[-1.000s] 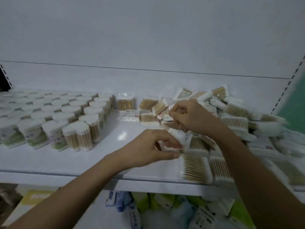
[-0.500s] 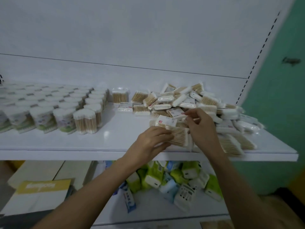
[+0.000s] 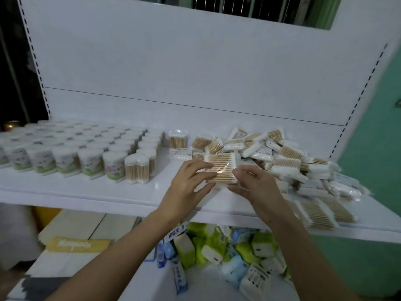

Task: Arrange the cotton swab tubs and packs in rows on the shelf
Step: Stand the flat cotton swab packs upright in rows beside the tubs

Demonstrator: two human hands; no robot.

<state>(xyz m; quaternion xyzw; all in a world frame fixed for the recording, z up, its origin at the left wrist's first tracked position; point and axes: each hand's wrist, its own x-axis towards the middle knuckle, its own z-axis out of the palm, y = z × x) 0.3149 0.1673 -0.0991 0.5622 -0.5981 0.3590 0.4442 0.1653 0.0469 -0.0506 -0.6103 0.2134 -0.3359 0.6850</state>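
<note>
Between my hands is a flat clear pack of wooden cotton swabs (image 3: 221, 167), lifted just above the white shelf (image 3: 97, 192). My left hand (image 3: 191, 183) grips its left edge and my right hand (image 3: 253, 185) pinches its right edge. Rows of round cotton swab tubs (image 3: 91, 148) fill the shelf's left half. One square pack (image 3: 178, 141) stands upright just right of the tubs. A loose heap of swab packs (image 3: 288, 161) covers the right half, spilling to the front edge.
The white back panel (image 3: 195, 72) rises behind the shelf, with slotted uprights on both sides. A lower shelf holds green and blue tissue packs (image 3: 217, 248). Flat cartons (image 3: 76, 242) lie at the lower left. A green wall (image 3: 379, 148) stands on the right.
Both hands have lifted one swab pack out of the heap and now hold it flat between them. The camera has pulled back, showing more of the shelf and panel.
</note>
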